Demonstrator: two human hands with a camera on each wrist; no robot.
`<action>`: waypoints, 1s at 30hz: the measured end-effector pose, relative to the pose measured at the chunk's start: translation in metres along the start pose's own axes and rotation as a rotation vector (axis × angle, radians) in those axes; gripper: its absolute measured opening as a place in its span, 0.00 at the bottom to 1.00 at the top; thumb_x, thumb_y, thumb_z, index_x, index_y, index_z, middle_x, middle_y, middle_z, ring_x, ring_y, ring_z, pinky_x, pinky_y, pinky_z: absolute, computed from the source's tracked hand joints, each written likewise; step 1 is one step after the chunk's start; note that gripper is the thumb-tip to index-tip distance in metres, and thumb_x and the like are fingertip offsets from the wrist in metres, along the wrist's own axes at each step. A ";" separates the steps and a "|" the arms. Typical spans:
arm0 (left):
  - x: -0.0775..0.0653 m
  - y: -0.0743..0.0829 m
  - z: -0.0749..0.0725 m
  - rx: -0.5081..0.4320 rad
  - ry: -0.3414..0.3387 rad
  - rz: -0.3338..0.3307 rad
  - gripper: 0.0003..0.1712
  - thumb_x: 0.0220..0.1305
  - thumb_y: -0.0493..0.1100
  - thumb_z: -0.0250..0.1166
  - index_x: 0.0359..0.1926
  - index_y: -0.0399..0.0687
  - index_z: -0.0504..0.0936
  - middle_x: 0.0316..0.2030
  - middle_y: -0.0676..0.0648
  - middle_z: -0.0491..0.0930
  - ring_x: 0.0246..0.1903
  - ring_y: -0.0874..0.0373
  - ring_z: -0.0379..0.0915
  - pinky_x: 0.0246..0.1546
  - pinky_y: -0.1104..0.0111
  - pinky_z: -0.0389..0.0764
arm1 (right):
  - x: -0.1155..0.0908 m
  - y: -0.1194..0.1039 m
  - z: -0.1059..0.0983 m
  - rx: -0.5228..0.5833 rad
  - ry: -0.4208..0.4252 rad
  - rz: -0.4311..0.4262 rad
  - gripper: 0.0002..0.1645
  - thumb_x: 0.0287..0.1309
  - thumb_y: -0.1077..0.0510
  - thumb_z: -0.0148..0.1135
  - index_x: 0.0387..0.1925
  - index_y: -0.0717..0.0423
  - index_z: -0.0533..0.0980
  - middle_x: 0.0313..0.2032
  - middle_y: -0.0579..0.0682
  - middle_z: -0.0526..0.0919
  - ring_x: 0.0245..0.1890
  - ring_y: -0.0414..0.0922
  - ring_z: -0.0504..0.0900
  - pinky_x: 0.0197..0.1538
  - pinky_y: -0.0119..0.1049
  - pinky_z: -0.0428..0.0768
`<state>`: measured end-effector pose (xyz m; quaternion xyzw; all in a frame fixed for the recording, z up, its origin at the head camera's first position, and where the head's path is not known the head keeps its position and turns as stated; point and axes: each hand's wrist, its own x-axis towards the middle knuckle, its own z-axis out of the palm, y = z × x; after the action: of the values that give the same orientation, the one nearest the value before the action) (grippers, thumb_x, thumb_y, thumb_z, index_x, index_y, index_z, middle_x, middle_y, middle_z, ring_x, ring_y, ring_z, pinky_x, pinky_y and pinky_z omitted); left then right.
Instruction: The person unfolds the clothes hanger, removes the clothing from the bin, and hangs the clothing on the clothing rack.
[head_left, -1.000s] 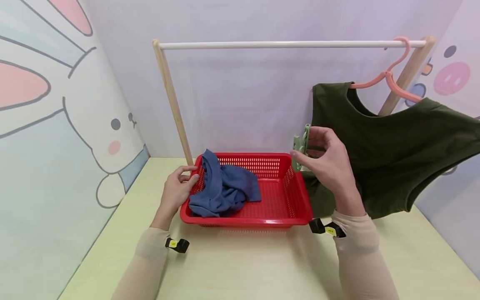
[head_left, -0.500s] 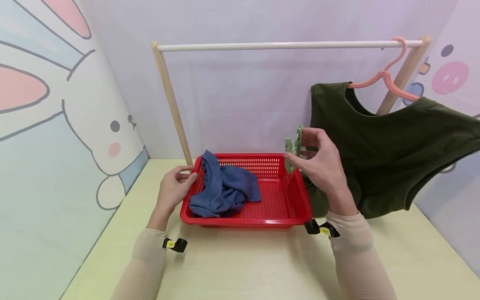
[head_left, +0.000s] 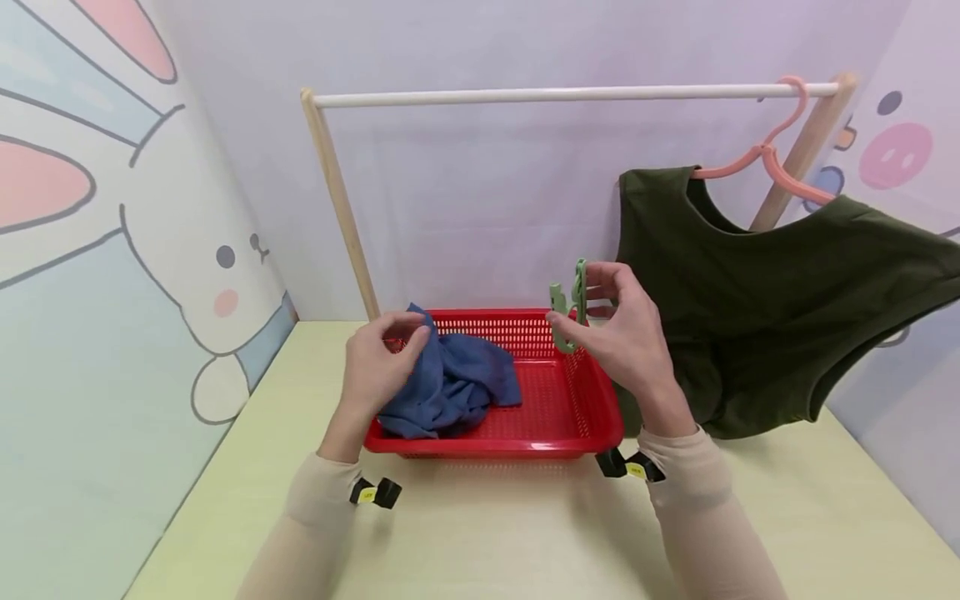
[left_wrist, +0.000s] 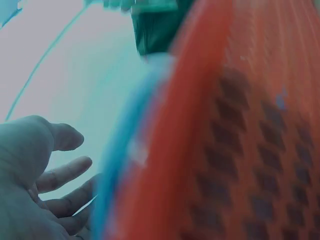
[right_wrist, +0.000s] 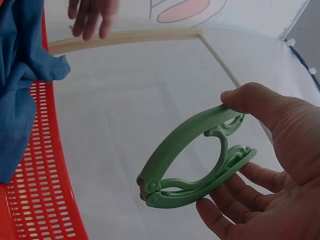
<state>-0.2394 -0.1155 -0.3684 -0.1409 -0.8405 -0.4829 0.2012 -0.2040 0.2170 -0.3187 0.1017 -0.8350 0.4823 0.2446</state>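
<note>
My right hand (head_left: 630, 333) holds a green folded travel hanger (right_wrist: 182, 132) over the right end of the red basket (head_left: 495, 447). In the right wrist view the thumb lies on one arm of the hanger and the fingers on the other. A crumpled blue garment (head_left: 468, 379) fills the left half of the basket. My left hand (head_left: 375, 367) is raised over the basket's left end, overlapping the garment in the head view. Its fingers are loosely bent with nothing between them; the left wrist view shows them (left_wrist: 75, 172) beside the blurred basket rim.
Behind the basket stands a rack with a white rail (head_left: 525, 96) and wooden legs. A dark green sleeveless top (head_left: 750, 308) hangs at its right end on a pink hanger (head_left: 795, 179). Walls with cartoon animals flank the pale table (head_left: 487, 533).
My left hand has come off the basket's left rim and moved right over the garment. My right hand has shifted left and slightly down with the green hanger.
</note>
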 end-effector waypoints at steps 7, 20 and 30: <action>0.002 0.057 0.025 -0.137 -0.064 0.152 0.16 0.76 0.48 0.74 0.58 0.45 0.92 0.51 0.47 0.92 0.48 0.53 0.87 0.52 0.49 0.88 | -0.002 -0.005 0.012 -0.010 -0.031 -0.013 0.47 0.58 0.53 0.86 0.73 0.58 0.72 0.62 0.56 0.82 0.59 0.55 0.84 0.61 0.53 0.87; -0.003 0.080 0.047 -0.208 -0.076 0.177 0.17 0.73 0.51 0.76 0.55 0.47 0.94 0.45 0.50 0.93 0.44 0.57 0.89 0.48 0.55 0.91 | -0.008 -0.009 0.034 -0.088 -0.070 -0.137 0.48 0.52 0.55 0.89 0.71 0.57 0.73 0.62 0.53 0.80 0.58 0.51 0.83 0.55 0.52 0.88; -0.004 0.079 0.046 -0.223 -0.030 0.194 0.09 0.73 0.46 0.77 0.46 0.46 0.96 0.38 0.50 0.93 0.36 0.59 0.88 0.40 0.63 0.91 | -0.014 -0.012 0.049 -0.115 -0.076 -0.168 0.48 0.50 0.56 0.90 0.68 0.59 0.73 0.57 0.56 0.81 0.52 0.51 0.82 0.47 0.53 0.89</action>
<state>-0.2115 -0.0366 -0.3315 -0.2498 -0.7671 -0.5493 0.2175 -0.2029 0.1676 -0.3370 0.1757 -0.8584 0.4072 0.2577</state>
